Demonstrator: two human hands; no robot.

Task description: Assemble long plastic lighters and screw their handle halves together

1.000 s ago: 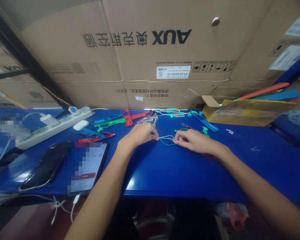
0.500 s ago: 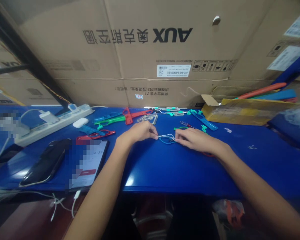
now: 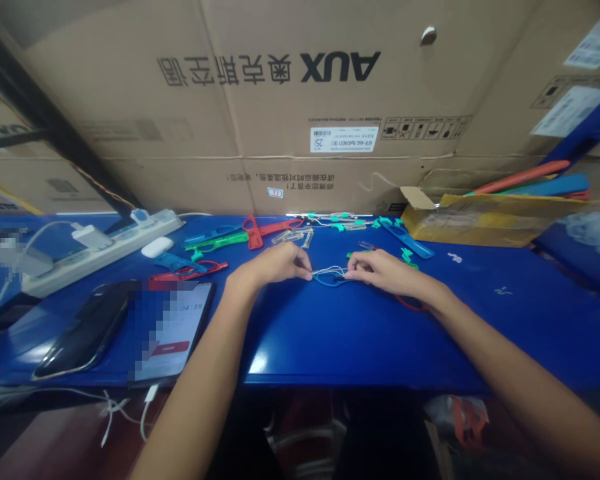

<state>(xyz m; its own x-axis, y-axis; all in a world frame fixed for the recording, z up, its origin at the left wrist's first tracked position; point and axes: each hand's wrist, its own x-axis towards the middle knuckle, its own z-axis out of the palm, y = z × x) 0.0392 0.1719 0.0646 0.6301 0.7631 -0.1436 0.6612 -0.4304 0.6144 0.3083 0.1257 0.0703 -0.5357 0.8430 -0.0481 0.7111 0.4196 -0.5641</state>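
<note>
My left hand (image 3: 286, 263) is closed, its thumb and fingertips pinching one end of some thin white wires (image 3: 326, 269) above the blue tabletop. The other end runs into the closed fingertips of my right hand (image 3: 380, 272). Just below the wires shows a blue loop-shaped piece (image 3: 330, 284); whether it is held or lies on the table, I cannot tell. Behind my left hand are several small clear plastic pieces (image 3: 294, 236). A green plastic part (image 3: 410, 264) shows behind my right hand, and a red curved part (image 3: 409, 304) is partly hidden under that wrist.
Red, green and blue plastic pieces (image 3: 253, 233) lie at the back left. White rods with teal clips (image 3: 340, 221) line the cardboard. An open yellow-taped box (image 3: 480, 223) stands right. Two phones, including a black one (image 3: 87, 330), and a power strip (image 3: 110, 250) are left.
Both hands keep their pinch and have moved only slightly. The white wires between them now look straighter and closer together. The whole view has shifted a little.
</note>
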